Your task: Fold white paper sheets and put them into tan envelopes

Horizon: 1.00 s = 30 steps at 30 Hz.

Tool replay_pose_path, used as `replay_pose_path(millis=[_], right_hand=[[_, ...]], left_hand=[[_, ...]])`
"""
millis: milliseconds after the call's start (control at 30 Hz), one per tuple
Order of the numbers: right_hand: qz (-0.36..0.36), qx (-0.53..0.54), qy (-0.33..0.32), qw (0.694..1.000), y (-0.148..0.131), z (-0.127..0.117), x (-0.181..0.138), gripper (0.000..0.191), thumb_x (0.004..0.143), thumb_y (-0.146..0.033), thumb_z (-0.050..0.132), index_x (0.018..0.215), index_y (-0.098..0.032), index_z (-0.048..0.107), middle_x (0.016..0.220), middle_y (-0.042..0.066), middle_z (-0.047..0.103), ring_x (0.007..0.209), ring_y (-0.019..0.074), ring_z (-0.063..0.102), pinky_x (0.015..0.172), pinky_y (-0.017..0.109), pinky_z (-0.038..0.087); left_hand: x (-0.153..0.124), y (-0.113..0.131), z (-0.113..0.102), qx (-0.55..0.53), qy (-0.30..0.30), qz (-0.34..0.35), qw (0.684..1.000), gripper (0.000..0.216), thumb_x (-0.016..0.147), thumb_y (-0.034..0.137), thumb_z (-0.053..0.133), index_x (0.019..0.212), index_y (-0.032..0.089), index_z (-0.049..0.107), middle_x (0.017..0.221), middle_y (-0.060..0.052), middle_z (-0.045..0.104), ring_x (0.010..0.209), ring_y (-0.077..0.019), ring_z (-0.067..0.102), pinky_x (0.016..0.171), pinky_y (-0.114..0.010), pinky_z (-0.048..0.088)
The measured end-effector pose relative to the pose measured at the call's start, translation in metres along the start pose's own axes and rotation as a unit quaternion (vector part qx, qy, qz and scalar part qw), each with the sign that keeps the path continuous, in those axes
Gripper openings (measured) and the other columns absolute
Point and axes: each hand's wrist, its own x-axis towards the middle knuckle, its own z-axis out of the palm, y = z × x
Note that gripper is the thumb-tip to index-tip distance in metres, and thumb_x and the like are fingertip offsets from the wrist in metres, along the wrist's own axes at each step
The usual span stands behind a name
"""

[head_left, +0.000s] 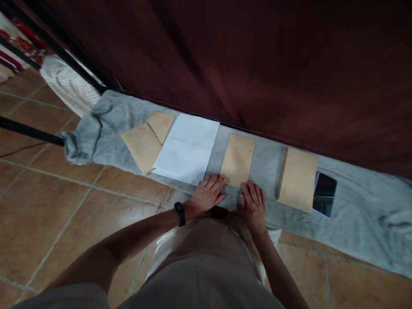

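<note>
A single brown envelope [238,156] with small red print lies flat in front of me on a grey cloth. My left hand [209,194] rests at its lower left corner, fingers stretched out, close to the white paper sheet [189,148] on the left. At the envelope's lower right corner is my right hand [253,201], its fingers extended and lying on or just beside the edge. Whether either hand presses on the envelope I cannot tell. Creased across its middle, the white sheet partly covers two brown envelopes [143,146] farther left.
On the right lies a stack of brown envelopes [298,178], with a dark-screened phone [325,194] against its right side. The grey cloth [363,214] covers a long narrow surface. Behind it hangs a dark red curtain [273,77]. Black metal bars [32,131] stand at left above a tiled floor [64,214].
</note>
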Motion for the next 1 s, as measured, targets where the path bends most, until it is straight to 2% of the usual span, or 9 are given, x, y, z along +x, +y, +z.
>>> replay_pose_path(millis=[233,400,567,800,1000], right_hand=[[0.003,-0.012,0.005,1.000,0.000,0.000,0.001,0.047,0.106,-0.028,0.040,0.151,-0.018,0.049,0.157,0.013,0.048,0.146,0.0292,0.042,0.120,0.054,0.033],[-0.021,0.001,-0.021,1.000,-0.012,0.001,0.013,0.046,0.107,-0.026,0.038,0.150,-0.015,0.051,0.155,0.010,0.052,0.147,0.0282,0.041,0.122,0.052,0.031],[-0.028,0.009,-0.047,0.998,-0.018,0.005,0.025,0.046,0.106,-0.026,0.038,0.149,-0.013,0.052,0.153,0.011,0.054,0.146,0.0266,0.042,0.123,0.049,0.029],[-0.016,0.013,-0.032,0.999,-0.010,0.007,0.023,0.047,0.107,-0.027,0.037,0.151,-0.017,0.049,0.153,0.011,0.053,0.145,0.0292,0.042,0.121,0.053,0.031],[0.014,0.036,-0.008,0.999,-0.006,0.013,0.029,0.045,0.107,-0.031,0.036,0.147,-0.019,0.053,0.154,0.013,0.051,0.143,0.0281,0.044,0.118,0.050,0.034]], left_hand=[[-0.003,-0.003,0.006,-0.007,0.035,-0.009,0.999,0.061,0.102,0.039,0.048,0.155,0.008,0.042,0.153,-0.018,0.052,0.147,-0.0309,0.043,0.125,-0.047,0.028],[0.011,0.010,0.006,-0.006,0.028,0.042,0.999,0.058,0.103,0.034,0.043,0.156,0.010,0.040,0.161,-0.014,0.042,0.153,-0.0266,0.032,0.129,-0.046,0.023],[0.025,0.021,0.007,-0.011,0.011,0.071,0.997,0.056,0.104,0.032,0.039,0.153,0.005,0.042,0.162,-0.017,0.039,0.154,-0.0261,0.031,0.129,-0.044,0.023],[0.025,0.013,0.008,-0.035,-0.003,0.093,0.995,0.064,0.103,0.042,0.046,0.155,0.005,0.038,0.164,-0.018,0.034,0.155,-0.0268,0.027,0.128,-0.041,0.021],[0.022,0.010,0.015,-0.051,-0.001,0.093,0.994,0.067,0.103,0.045,0.044,0.156,0.005,0.036,0.165,-0.017,0.031,0.156,-0.0256,0.025,0.129,-0.040,0.018]])
